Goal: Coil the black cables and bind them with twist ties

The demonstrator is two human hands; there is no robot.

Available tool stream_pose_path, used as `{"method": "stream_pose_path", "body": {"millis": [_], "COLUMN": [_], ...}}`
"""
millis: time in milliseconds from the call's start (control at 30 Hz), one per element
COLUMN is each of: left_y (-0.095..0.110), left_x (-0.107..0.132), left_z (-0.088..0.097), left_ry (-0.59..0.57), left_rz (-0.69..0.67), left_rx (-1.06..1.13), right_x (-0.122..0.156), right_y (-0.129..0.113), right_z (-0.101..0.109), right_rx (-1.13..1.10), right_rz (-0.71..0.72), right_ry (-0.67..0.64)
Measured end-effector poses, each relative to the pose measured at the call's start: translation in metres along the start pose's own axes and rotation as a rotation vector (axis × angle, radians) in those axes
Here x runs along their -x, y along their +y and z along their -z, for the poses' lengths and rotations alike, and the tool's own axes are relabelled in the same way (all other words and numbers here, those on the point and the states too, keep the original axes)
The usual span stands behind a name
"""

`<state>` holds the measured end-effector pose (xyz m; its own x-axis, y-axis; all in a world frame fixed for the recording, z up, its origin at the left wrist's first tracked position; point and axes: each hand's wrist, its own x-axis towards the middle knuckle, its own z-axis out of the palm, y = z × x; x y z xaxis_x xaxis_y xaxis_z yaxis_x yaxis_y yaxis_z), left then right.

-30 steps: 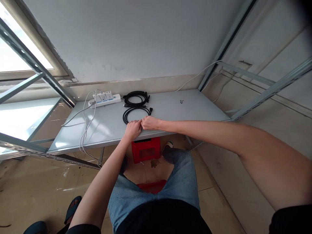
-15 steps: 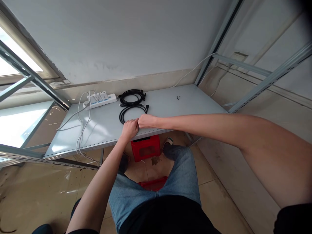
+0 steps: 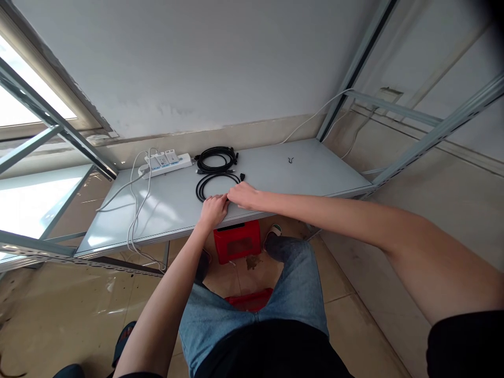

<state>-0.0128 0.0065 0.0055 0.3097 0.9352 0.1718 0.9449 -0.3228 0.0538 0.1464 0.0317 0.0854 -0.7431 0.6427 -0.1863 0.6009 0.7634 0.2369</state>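
Observation:
My left hand (image 3: 213, 211) is closed at the near side of a coiled black cable (image 3: 199, 185) by the shelf's front edge. Fingers curled and knuckles up, my right hand (image 3: 243, 196) meets it from the right. A bit of black shows between the two hands, where the coil's near side runs in under the fingers; the exact grip is hidden. The coil's plug end (image 3: 242, 177) lies just beyond my right hand. Behind it rests a second, thicker coil of black cable (image 3: 216, 169) that nothing holds.
On the grey shelf (image 3: 271, 178), a white power strip (image 3: 169, 165) with plugged-in adapters and white cords stands at the left. Short black ties (image 3: 290, 160) lie to the right. Metal rack posts (image 3: 356, 60) rise at the sides. Below is a red plastic stool (image 3: 238, 244).
My right hand has tipped and shifted slightly, its wrist lower than before. Both hands stay together at the near coil. The whole view has moved a little.

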Motion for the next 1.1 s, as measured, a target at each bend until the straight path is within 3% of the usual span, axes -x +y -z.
{"method": "stream_pose_path", "body": {"millis": [133,233,367,467,567,733,833,933,1100], "left_y": [0.000,0.001,0.001,0.001,0.000,0.000,0.000,0.000,0.001], "left_x": [0.001,0.001,0.000,0.000,0.000,0.000,0.000,0.000,0.000], "left_z": [0.001,0.003,0.003,0.003,0.003,0.003,0.003,0.002,0.003], "left_ry": [-0.007,-0.016,-0.013,-0.014,-0.017,-0.013,-0.016,-0.015,-0.013], "left_rz": [-0.004,-0.014,-0.014,-0.004,0.006,0.011,0.017,0.014,0.003], "left_rx": [-0.009,-0.011,-0.003,-0.002,0.005,0.017,0.010,-0.010,-0.005], "right_x": [0.002,0.002,0.000,0.001,0.003,0.007,0.005,0.000,-0.003], "right_y": [0.005,0.011,0.019,0.021,0.020,0.016,0.011,0.006,0.007], "right_z": [-0.012,-0.023,-0.041,-0.052,-0.056,-0.042,-0.031,-0.023,-0.019], "right_rx": [-0.295,-0.789,-1.580,-1.805,-1.580,-0.457,0.000,0.156,0.198], "right_rz": [-0.309,-0.451,-0.543,-0.505,-0.425,-0.193,0.015,0.134,0.205], "right_ry": [0.098,0.060,-0.044,-0.055,-0.014,0.161,0.166,0.132,0.116]}}
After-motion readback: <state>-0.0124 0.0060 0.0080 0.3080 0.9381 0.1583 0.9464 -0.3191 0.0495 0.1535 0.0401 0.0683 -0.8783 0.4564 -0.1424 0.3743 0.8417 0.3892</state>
